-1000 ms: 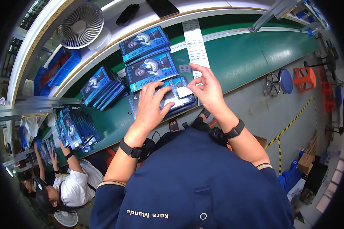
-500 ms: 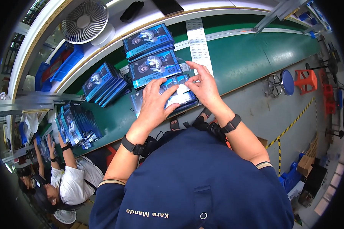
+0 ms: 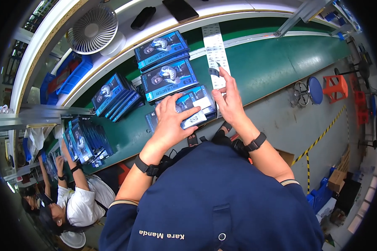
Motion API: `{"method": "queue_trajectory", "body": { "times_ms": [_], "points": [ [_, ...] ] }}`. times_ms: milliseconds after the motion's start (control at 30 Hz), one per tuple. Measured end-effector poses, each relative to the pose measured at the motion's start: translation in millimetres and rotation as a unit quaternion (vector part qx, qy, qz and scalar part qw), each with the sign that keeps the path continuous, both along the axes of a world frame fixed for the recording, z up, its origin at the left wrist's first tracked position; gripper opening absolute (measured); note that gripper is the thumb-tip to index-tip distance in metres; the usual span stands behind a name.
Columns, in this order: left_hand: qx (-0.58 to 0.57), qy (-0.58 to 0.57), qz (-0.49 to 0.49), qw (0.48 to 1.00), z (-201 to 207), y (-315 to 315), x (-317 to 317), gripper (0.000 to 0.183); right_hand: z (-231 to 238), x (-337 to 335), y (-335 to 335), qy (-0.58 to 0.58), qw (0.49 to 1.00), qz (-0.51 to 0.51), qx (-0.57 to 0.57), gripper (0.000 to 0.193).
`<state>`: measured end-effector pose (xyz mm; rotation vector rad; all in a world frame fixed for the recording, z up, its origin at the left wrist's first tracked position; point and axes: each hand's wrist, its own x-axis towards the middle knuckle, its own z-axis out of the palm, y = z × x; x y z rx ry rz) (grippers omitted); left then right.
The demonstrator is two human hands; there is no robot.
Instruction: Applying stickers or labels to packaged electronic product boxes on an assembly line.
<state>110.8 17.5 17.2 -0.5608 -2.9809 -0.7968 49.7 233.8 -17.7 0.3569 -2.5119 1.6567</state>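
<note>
My left hand [image 3: 172, 119] lies with fingers spread over the nearest dark blue printed box [image 3: 190, 98], on top of a small stack. A white label [image 3: 192, 120] with a round mark shows between its thumb and index finger. Another white patch [image 3: 202, 103] is on the box beside it. My right hand [image 3: 229, 100] is raised just right of the box, its index finger stretched out and its thumb apart. At that fingertip hangs a small clear sticker [image 3: 214, 72] with dark marks, over the white label sheet [image 3: 215, 46]. Whether the sticker touches the sheet cannot be told.
Behind my hands stand stacks of like boxes [image 3: 167, 78], with more piled at the left [image 3: 113, 97]. A white fan [image 3: 93, 29] and a dark phone [image 3: 181, 10] are on the shelf. Co-workers [image 3: 83, 201] sit at left; a blue stool [image 3: 314, 90] stands at right.
My right hand has moved off the box to the right, the clear sticker going along with its index finger. My left hand has shifted slightly down, uncovering the white label.
</note>
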Motion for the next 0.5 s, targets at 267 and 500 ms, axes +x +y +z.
{"method": "queue_trajectory", "body": {
  "times_ms": [267,500],
  "points": [
    [0.089,0.058,-0.015,0.994,24,9,-2,0.057,45,2,-17,-0.08,0.968,0.075,-0.226,0.072],
    [0.281,0.122,-0.027,0.952,17,22,3,0.066,67,13,-34,-0.211,0.821,0.128,-0.515,0.079]
  ]
}}
